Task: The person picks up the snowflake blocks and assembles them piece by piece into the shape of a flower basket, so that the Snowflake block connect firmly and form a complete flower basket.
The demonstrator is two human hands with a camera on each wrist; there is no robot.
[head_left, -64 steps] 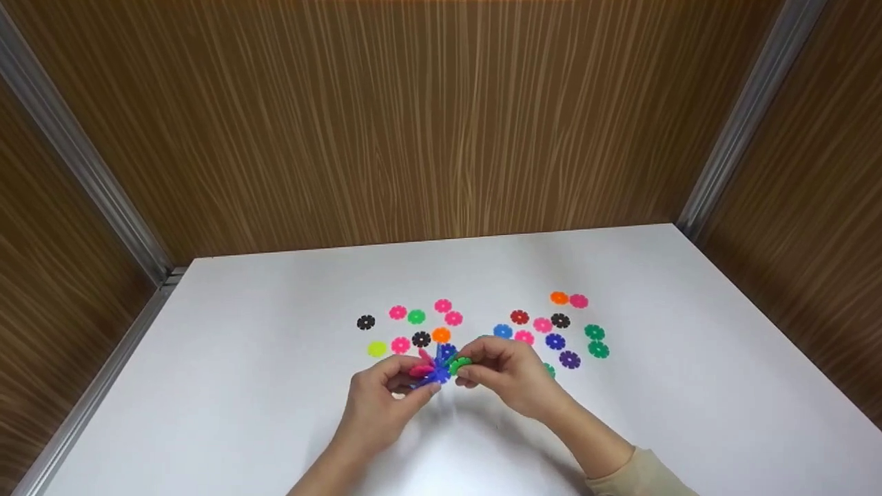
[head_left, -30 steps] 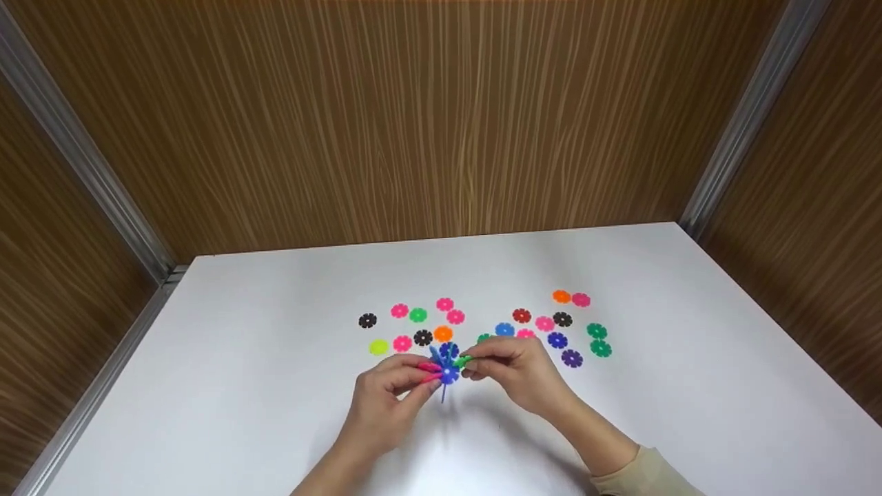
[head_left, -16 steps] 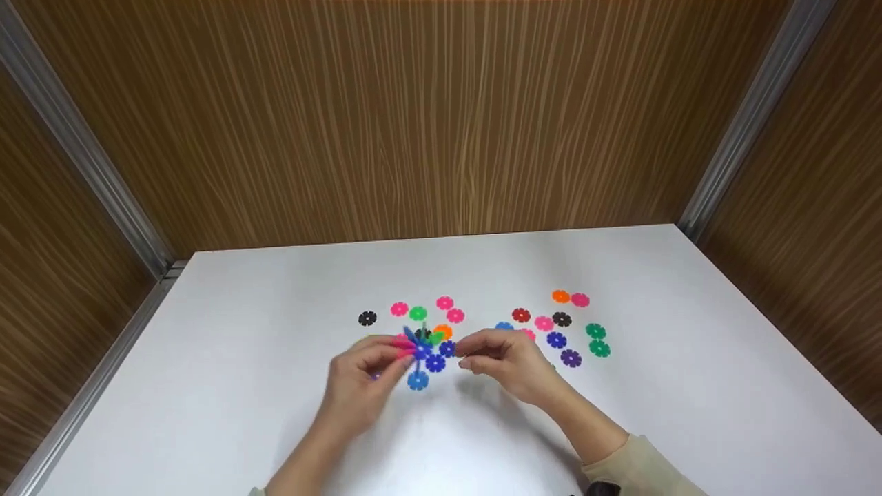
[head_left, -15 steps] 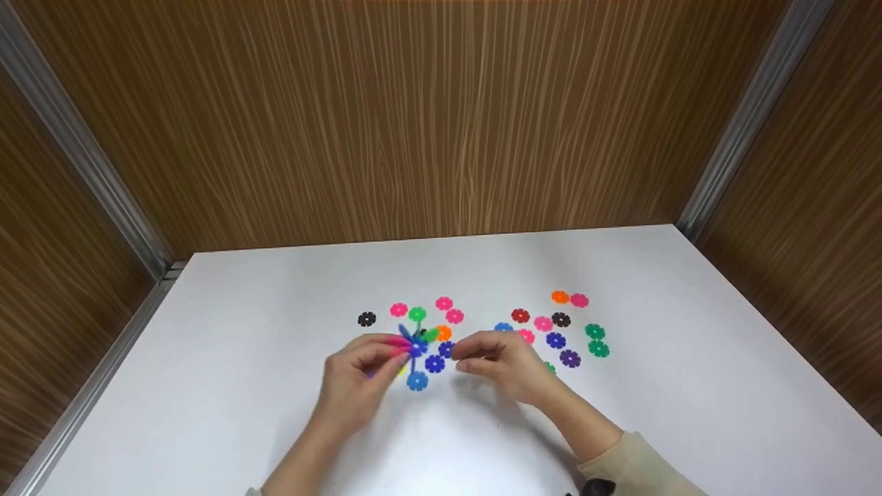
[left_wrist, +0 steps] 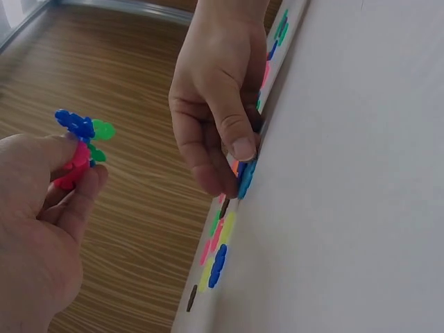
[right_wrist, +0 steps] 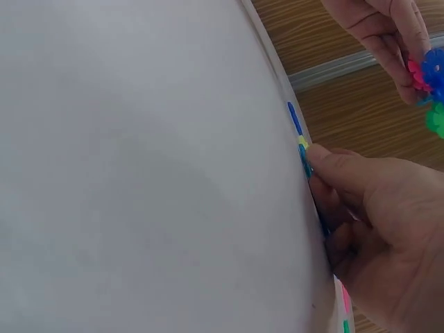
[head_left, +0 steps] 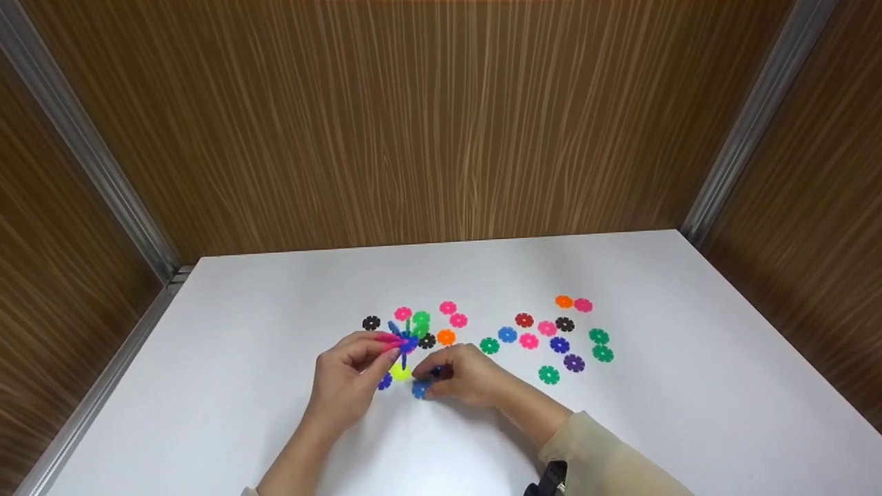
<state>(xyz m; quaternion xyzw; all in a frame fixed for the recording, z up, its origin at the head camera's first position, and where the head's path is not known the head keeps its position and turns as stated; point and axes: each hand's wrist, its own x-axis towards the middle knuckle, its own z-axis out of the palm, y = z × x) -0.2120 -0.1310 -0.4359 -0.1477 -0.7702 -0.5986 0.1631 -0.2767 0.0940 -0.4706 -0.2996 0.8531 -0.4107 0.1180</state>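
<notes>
In the head view my left hand (head_left: 355, 375) pinches a cluster of interlocked flower-shaped plastic discs (head_left: 408, 342), raised over the table. Blue, pink and green discs jut out of this cluster (left_wrist: 80, 128) in the left wrist view; my fingers cover part of the pink ones. My right hand (head_left: 465, 377) is low at the tabletop, fingers bent, thumb and fingertips right at a light blue disc (head_left: 419, 390). A dark blue disc (head_left: 436, 373) shows partly beneath those fingers. Whether the right fingers pinch the light blue disc, I cannot tell.
Loose discs lie flat on the white table (head_left: 275, 303). A yellow disc (head_left: 400, 373) and a blue disc (head_left: 384, 381) are under the cluster. Rightward are more, including a green disc (head_left: 549, 375) and a purple disc (head_left: 574, 363). A wood-grain panel (head_left: 441, 124) stands behind.
The right hand first worked a green disc at the cluster, then let go and came down leftward to the light blue disc. The left hand has carried the cluster left and slightly up.
</notes>
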